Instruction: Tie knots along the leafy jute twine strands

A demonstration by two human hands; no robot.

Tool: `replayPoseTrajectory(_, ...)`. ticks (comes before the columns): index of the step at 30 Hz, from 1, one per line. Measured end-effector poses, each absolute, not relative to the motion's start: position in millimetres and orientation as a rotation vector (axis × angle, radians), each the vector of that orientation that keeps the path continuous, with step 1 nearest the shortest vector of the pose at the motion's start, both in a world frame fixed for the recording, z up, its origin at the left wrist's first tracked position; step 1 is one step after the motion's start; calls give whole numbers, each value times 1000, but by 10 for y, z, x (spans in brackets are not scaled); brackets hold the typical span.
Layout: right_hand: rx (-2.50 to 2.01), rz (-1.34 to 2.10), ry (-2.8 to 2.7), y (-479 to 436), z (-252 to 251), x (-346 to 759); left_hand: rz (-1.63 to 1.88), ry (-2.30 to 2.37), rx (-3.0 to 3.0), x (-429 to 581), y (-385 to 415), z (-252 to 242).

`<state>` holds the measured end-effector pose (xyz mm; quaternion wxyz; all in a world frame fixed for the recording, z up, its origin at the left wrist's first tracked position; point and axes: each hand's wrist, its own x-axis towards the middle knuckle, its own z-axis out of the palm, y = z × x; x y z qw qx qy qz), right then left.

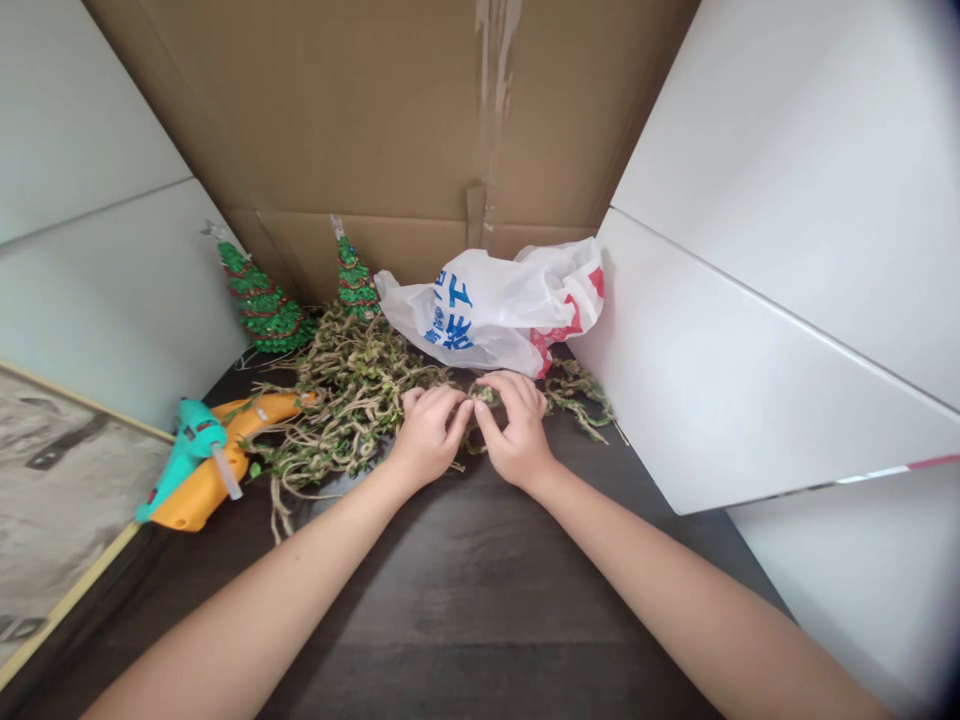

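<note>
Watching my left hand (427, 435) and right hand (517, 430) pinch narrowly on the leafy jute-twine garland (352, 400) mid-frame; I judge a hard tug could snag it on the teal hot glue gun (187, 440) at left.

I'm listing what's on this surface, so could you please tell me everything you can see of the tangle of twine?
The tangle of twine is a loose heap of pale, jute-like cord wound with small green leaves, with frayed strands trailing at the front. It lies on a dark wood-grain surface, its far side meeting a white plastic bag and a small green beaded tree. The left hand and right hand curl their fingers onto its right-hand part.
</note>
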<state>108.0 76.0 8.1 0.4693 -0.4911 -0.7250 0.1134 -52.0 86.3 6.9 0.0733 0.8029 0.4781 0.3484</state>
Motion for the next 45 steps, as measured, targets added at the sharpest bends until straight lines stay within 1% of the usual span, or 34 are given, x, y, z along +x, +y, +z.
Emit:
replayPoseTrajectory(4,-1229,179,-1815,746,71,1073,1062,1435,2406,-520,856,81)
replayPoseTrajectory(13,-1235,318,-1946,782,52,1078,1105,1413,2360,-532,854,80)
replayPoseTrajectory(18,-1268,374,-1897,792,46,1085,1093,1380,2381,-530,858,70)
replayPoseTrajectory(25,-1311,336,-2000,805,23,1079,1155,1340,2434,-520,810,97)
replayPoseTrajectory(29,-1301,313,-2025,796,21,1077,1039,1296,2466,-518,807,99)
replayPoseTrajectory(32,-1265,302,-2023,779,30,1073,999,1334,2459,-517,822,76)
replayPoseTrajectory(37,-1292,270,-1936,760,48,1066,1119,1458,2402,-513,827,68)
replayPoseTrajectory(41,-1255,303,-1915,759,59,1074,973,1453,2463,-508,815,105)
replayPoseTrajectory(43,-1233,304,-1911,761,62,1078,875,1384,2506,-511,809,123)
replayPoseTrajectory(45,-1226,305,-1912,762,65,1078,851,1304,2521,-519,805,134)
